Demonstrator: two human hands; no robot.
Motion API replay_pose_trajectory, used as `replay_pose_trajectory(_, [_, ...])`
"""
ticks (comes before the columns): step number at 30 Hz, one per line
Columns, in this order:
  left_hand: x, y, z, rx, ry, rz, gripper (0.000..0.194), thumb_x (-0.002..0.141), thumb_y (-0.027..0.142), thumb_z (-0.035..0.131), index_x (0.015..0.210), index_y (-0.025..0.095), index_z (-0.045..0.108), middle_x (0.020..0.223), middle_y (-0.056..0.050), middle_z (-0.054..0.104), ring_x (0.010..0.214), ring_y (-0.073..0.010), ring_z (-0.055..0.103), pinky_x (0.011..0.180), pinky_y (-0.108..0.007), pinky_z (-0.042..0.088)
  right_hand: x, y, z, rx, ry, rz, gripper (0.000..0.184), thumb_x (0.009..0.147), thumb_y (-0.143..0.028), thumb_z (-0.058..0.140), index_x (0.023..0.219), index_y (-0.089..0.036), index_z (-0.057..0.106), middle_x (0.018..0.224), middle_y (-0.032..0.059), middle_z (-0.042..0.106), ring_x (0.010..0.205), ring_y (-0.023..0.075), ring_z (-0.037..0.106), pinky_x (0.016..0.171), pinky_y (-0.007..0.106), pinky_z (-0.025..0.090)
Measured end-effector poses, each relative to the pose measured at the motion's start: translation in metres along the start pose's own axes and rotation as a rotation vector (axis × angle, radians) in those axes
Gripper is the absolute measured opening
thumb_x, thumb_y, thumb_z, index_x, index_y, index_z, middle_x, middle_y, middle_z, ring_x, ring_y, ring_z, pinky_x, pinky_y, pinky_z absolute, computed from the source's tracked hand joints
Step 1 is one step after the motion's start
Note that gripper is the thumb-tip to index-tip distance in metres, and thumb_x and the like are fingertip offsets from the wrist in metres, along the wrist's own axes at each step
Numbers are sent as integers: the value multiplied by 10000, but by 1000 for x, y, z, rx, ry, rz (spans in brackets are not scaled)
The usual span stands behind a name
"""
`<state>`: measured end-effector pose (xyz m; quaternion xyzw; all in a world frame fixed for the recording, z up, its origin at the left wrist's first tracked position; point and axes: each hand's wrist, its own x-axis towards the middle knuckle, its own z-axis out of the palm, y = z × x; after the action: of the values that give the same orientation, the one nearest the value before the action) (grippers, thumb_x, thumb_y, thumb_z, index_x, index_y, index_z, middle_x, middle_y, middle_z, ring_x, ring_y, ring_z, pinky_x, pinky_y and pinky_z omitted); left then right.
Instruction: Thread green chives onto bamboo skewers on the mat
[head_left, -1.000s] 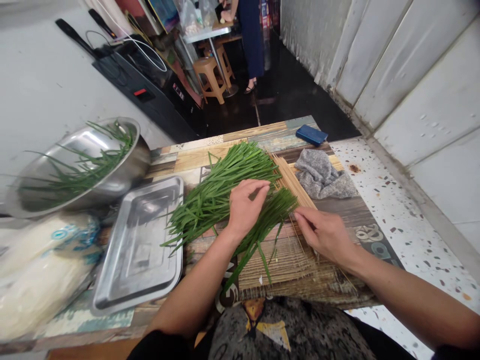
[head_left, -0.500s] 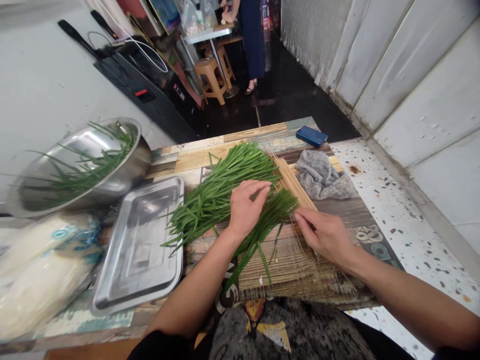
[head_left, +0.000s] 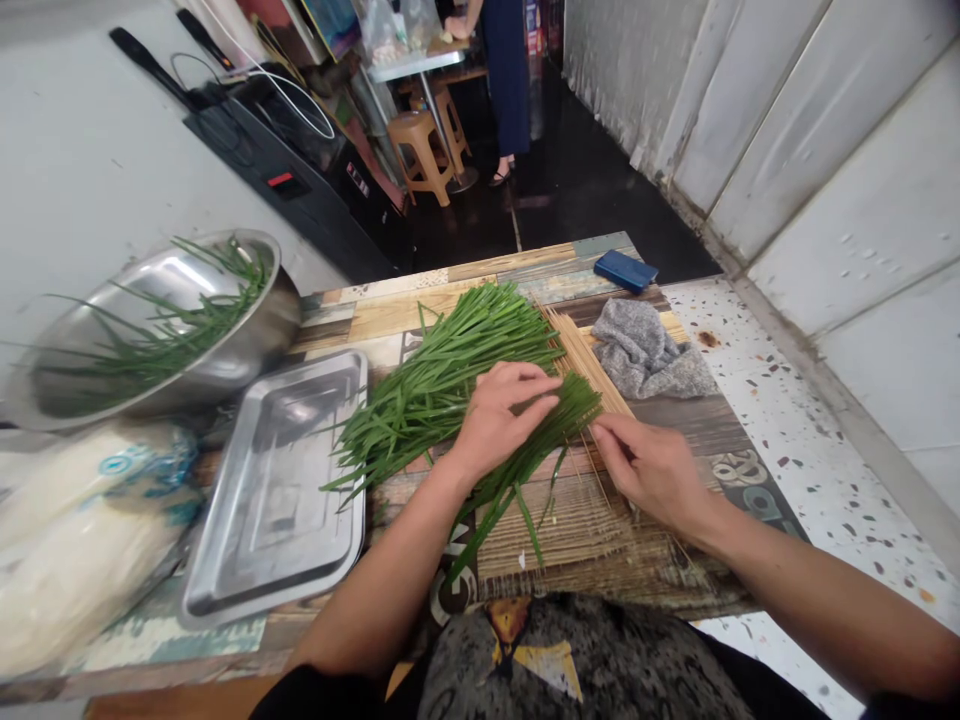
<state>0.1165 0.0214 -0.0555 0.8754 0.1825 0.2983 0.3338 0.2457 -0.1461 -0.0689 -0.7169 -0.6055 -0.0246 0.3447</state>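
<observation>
A large heap of green chives (head_left: 442, 375) lies across the table. My left hand (head_left: 501, 415) rests on top of a smaller bundle of chives (head_left: 551, 430), fingers curled over it and pressing it down. My right hand (head_left: 649, 465) sits just right of that bundle's cut ends, fingers pinched around a thin bamboo skewer whose tip touches the bundle. Both hands work above a wide spread of bamboo skewers (head_left: 585, 520) lying flat near the table's front edge.
A steel tray (head_left: 281, 490) sits left of the chives, and a steel bowl (head_left: 217, 365) with more chives beyond it. A grey cloth (head_left: 645, 350) and a blue case (head_left: 625, 270) lie at the far right. A white bag (head_left: 82, 530) is at left. A person stands in the background.
My left hand slid a little to the right along the bundle, fingers reaching further over it. My right hand has barely moved.
</observation>
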Motion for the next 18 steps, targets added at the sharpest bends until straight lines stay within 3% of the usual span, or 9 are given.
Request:
replay_pose_trajectory(6, [3,-15,-28,383,36,-78,147,862,262,585,897,251,728,908,-27,663,903,-185,550,817,-368,350,0,0,0,-26,19,-11,205,916,-210,454,812,-156,622,633,-5,638,487,94,550,517,209,367])
replay_pose_trajectory(11, [0,-16,-17,570,-196,3,124,826,288,640,910,254,725,927,-49,644,923,-224,499,753,-369,302,0,0,0,-38,20,-2,201,912,-214,460,818,-155,627,626,-12,634,480,91,545,511,209,363])
replay_pose_trajectory(14, [-1,-14,-7,589,-203,-22,121,820,291,646,902,250,725,926,-52,647,926,-230,498,752,-376,303,0,-1,-1,-33,21,0,201,912,-217,461,819,-153,627,630,-12,636,481,89,548,511,208,363])
replay_pose_trajectory(18, [-1,-11,-4,513,-106,-82,141,860,291,592,890,245,721,915,-40,686,913,-211,540,804,-392,338,1,-2,-2,-29,12,-3,201,912,-217,461,812,-155,623,626,-13,633,468,88,537,504,210,360])
